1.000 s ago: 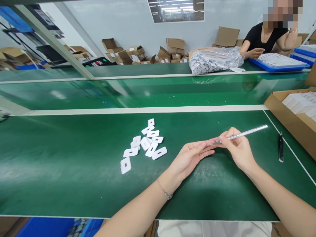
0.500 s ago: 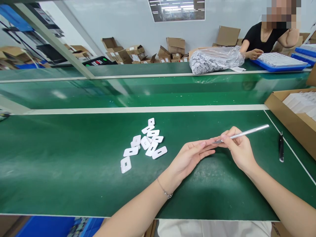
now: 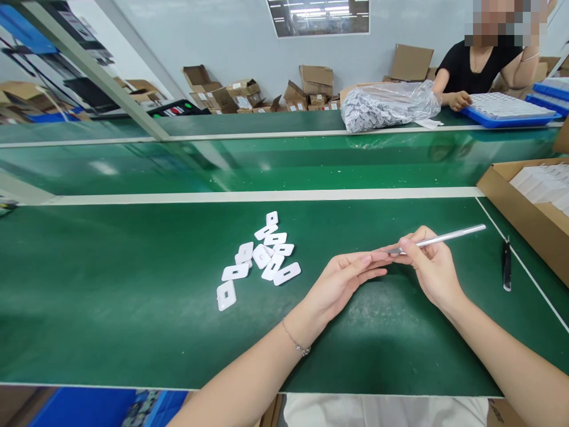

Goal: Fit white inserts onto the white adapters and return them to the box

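Observation:
My right hand [image 3: 433,261] grips a slim silver craft knife [image 3: 453,235] like a pen, its handle pointing up and to the right. The blade end meets the fingertips of my left hand [image 3: 344,279], above the green work surface [image 3: 133,332]. My left fingers are stretched forward and together, with the thumb pressed against them; whatever they pinch is hidden. Left of my hands lies a loose group of several small white plastic covers [image 3: 235,271], each with a rectangular slot, some overlapping.
Black tweezers [image 3: 507,265] lie to the right, near a cardboard box [image 3: 524,207] of white pieces. Beyond the white ledge [image 3: 267,196] are a clear bag of small parts [image 3: 377,110] and a blue tray [image 3: 511,121], where another person [image 3: 475,65] sits.
The craft knife and my right hand have shifted very slightly to the right. My left hand stays almost still. Across the table, the other person's hand has moved a little beside the blue tray.

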A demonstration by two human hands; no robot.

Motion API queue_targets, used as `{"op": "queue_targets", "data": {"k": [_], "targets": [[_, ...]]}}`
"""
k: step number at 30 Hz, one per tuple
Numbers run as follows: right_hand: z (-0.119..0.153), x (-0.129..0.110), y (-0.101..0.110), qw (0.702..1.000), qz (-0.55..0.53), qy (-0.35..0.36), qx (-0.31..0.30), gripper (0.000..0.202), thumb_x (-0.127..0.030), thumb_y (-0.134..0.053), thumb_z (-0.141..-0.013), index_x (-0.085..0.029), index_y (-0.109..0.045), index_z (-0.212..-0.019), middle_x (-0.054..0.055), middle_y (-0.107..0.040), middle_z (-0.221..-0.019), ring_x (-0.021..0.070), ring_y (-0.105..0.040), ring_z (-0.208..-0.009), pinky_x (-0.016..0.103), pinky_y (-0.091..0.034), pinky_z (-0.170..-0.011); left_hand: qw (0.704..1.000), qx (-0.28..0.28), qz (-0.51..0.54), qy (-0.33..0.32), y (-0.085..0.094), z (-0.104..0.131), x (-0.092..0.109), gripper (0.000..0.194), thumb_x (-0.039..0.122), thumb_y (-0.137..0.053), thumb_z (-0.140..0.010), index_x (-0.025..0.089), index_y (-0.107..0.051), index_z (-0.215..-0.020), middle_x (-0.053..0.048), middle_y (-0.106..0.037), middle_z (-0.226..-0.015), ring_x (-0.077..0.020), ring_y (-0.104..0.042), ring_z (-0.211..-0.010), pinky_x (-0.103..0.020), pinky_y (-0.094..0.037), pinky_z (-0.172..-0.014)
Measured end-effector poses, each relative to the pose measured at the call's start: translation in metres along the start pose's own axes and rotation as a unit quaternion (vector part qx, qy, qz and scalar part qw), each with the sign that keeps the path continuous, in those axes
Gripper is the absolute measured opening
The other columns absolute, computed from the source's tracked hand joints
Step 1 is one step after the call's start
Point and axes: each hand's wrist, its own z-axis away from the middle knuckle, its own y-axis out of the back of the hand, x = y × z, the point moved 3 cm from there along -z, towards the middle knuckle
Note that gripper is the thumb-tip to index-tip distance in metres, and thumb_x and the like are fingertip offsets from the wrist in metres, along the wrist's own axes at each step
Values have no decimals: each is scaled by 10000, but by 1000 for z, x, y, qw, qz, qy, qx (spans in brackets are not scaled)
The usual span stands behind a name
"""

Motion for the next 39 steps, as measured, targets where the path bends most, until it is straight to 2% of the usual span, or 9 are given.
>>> {"op": "queue_targets", "data": {"k": [8, 13, 22, 24, 27, 30, 34, 39], "targets": [[0, 1, 2, 1000, -1, 10, 15, 340, -408, -799, -739, -195, -553, -641, -28, -626, -695, 127, -688, -677, 275, -622, -683, 1000, -14, -2, -2, 0, 0, 1, 238, 350, -688, -835, 163, -782, -949, -126, -673, -1254, -318, -581, -1227, -400, -449, -1034], [1, 1, 2, 1000, 15, 6, 12, 374, -449, -791, -733, -204, -525, -635, -19, -631, -695, 149, -674, -694, 332, -630, -714, 1000, -9, -4, -1, 0, 0, 2, 277, 358, -679, -839, 151, -769, -1000, -140, -661, -1268, -321, -586, -1221, -405, -450, -1031], [0, -1, 0, 999, 22, 20, 12, 358, -457, -783, -740, -210, -536, -660, -21, -644, -695, 167, -714, -712, 322, -637, -698, 999, -7, 34, 8, 0, -1, -2, 249, 341, -699, -824, 143, -775, -955, -144, -678, -1242, -330, -591, -1214, -428, -436, -1041], [0, -2, 0, 999, 20, 23, 16, 363, -459, -782, -741, -210, -532, -659, -21, -652, -694, 172, -716, -702, 333, -638, -698, 997, -10, 72, 9, 0, -1, -1, 307, 379, -674, -838, 135, -759, -1004, -149, -664, -1264, -341, -564, -1244, -448, -415, -1062], [0, -4, 2, 999, 8, 23, 45, 376, -465, -787, -733, -206, -525, -658, -22, -655, -669, 177, -714, -658, 344, -637, -669, 986, -16, 165, 26, 0, 0, 2, 498, 516, -557, -883, 106, -703, -1125, -169, -631, -1307, -347, -527, -1285, -474, -366, -1104], [-2, -5, 5, 997, -11, 16, 73, 383, -465, -790, -731, -202, -521, -658, -28, -635, -608, 168, -697, -606, 309, -618, -593, 973, -11, 229, 38, 1, 1, 5, 642, 606, -431, -907, 70, -662, -1173, -196, -631, -1297, -348, -555, -1253, -486, -342, -1116], [-3, -5, 6, 996, -21, 10, 81, 384, -455, -782, -742, -201, -513, -639, -38, -599, -554, 132, -644, -546, 238, -555, -501, 967, -5, 251, 39, 1, 2, 6, 728, 642, -376, -907, 37, -598, -1246, -224, -639, -1269, -355, -589, -1209, -501, -329, -1113], [-2, -7, 3, 998, 15, 28, 58, 388, -452, -792, -724, -201, -510, -633, -29, -622, -551, 123, -612, -493, 221, -508, -429, 965, -8, 257, 47, -1, 3, 6, 759, 632, -344, -919, 8, -539, -1305, -243, -653, -1234, -355, -617, -1169, -500, -332, -1103]]}}
